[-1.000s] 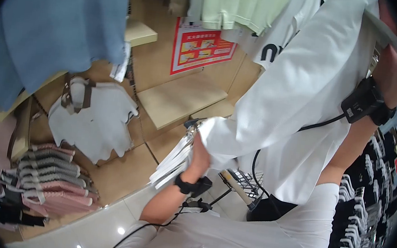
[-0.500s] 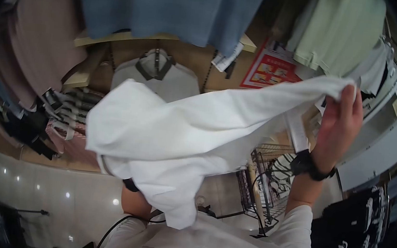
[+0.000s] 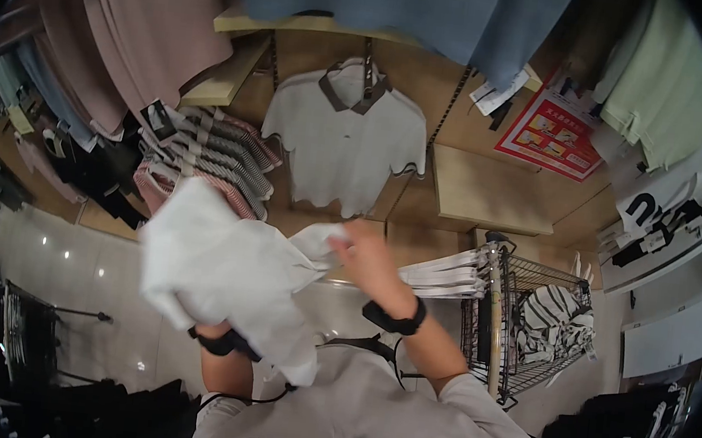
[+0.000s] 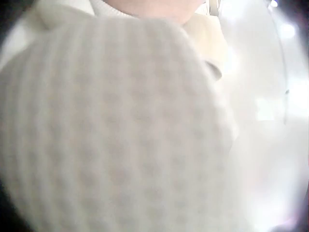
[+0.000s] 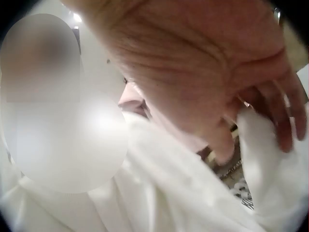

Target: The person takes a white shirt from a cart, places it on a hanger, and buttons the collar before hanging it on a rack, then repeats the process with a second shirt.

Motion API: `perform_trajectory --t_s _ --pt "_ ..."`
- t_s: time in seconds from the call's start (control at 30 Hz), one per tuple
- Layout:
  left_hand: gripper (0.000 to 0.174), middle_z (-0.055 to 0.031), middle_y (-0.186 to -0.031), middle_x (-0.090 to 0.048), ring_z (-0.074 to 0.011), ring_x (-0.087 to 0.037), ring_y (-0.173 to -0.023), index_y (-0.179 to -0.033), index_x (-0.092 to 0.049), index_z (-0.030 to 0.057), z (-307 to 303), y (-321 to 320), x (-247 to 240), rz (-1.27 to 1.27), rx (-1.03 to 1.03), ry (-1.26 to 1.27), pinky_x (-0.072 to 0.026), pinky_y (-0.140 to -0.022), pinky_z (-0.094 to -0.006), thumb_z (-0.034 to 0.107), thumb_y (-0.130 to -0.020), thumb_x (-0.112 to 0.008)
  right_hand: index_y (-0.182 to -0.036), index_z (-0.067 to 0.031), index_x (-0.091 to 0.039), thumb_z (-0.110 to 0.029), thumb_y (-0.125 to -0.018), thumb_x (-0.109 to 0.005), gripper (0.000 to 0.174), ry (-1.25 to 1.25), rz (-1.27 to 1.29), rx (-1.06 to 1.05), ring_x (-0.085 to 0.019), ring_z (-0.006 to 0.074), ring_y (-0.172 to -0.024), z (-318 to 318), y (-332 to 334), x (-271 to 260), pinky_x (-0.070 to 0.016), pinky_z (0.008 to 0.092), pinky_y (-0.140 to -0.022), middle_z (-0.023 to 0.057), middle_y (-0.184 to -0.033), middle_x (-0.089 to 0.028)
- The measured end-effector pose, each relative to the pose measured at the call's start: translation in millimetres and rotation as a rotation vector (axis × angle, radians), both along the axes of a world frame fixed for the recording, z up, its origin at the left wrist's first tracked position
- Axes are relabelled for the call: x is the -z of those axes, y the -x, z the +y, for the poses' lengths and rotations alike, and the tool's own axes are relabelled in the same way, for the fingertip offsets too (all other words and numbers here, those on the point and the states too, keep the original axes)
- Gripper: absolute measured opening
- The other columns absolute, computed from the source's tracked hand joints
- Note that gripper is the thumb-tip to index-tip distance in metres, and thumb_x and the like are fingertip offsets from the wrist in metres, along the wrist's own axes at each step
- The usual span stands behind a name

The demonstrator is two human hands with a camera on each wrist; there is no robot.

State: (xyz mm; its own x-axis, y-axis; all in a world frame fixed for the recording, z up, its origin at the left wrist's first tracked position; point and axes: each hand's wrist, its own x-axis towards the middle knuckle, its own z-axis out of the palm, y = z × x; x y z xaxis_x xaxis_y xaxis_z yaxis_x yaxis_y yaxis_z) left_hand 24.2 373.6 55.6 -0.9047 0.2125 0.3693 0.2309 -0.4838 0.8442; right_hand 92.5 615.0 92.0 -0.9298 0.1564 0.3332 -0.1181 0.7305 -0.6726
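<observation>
A white garment hangs bunched in front of the person's torso in the head view. It drapes over the left hand and covers its fingers; only the left forearm shows below it. In the left wrist view, waffle-textured cloth fills most of the picture, with a strip of the left hand along the top edge. The right hand pinches the garment's right end, palm toward the body. Up close, the right hand has its fingers bent about a fold of white cloth.
Ahead, a grey polo shirt hangs on the wall beside striped shirts. A wire cart with a striped garment stands at the right. Bare wooden shelf and red poster are behind it. Dark clothes racks flank the person.
The right hand has come down and left toward the body, and the stretched-out garment is now gathered smaller at the left. The head view has turned, bringing the polo shirt to the middle.
</observation>
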Motion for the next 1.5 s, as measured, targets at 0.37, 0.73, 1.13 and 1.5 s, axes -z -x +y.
perform_trajectory --t_s 0.37,0.73,1.13,1.5 --pt "0.041 -0.0139 -0.129 -0.057 -0.0268 -0.058 -0.115 -0.131 -0.047 -0.0032 46 20 -27 -0.667 -0.113 -0.244 -0.0459 -0.099 -0.0391 0.025 -0.104 -0.037 -0.135 0.0022 -0.046 -0.025 -0.089 -0.067 0.057 0.614 -0.392 -0.25 -0.058 0.0282 -0.113 -22 -15 58 -0.0461 0.035 -0.093 0.0237 -0.131 -0.052" --pt "0.05 -0.012 -0.138 -0.052 -0.0281 -0.052 -0.125 -0.139 -0.041 0.0003 6 34 -29 -0.659 0.356 -0.378 -0.04 -0.106 -0.0429 0.036 -0.104 -0.038 -0.116 0.0022 -0.057 -0.005 -0.088 -0.064 0.03 0.765 -0.226 0.131 -0.063 0.0169 -0.093 14 -22 59 -0.0475 0.0262 -0.083 0.0089 -0.105 -0.068" --pt "0.062 -0.0117 -0.144 -0.045 -0.0299 -0.045 -0.131 -0.145 -0.034 0.0053 -21 37 25 -0.733 0.503 -0.447 -0.0365 -0.107 -0.0495 0.046 -0.099 -0.046 -0.121 0.0031 -0.058 -0.024 -0.099 -0.052 0.036 1.62 -0.229 -0.04 -0.066 0.0168 -0.099 27 -35 20 -0.052 0.0292 -0.086 0.0108 -0.113 -0.067" --pt "0.051 -0.0123 -0.127 -0.059 -0.0207 -0.056 -0.118 -0.131 -0.05 -0.0004 30 -18 67 -0.902 0.675 -0.129 -0.0424 -0.103 -0.0386 0.038 -0.098 -0.052 -0.121 -0.0049 -0.059 -0.028 -0.099 -0.057 0.032 1.409 -0.473 -0.271 -0.063 0.0132 -0.099 -17 -38 45 -0.0514 0.0304 -0.088 0.0071 -0.11 -0.066"
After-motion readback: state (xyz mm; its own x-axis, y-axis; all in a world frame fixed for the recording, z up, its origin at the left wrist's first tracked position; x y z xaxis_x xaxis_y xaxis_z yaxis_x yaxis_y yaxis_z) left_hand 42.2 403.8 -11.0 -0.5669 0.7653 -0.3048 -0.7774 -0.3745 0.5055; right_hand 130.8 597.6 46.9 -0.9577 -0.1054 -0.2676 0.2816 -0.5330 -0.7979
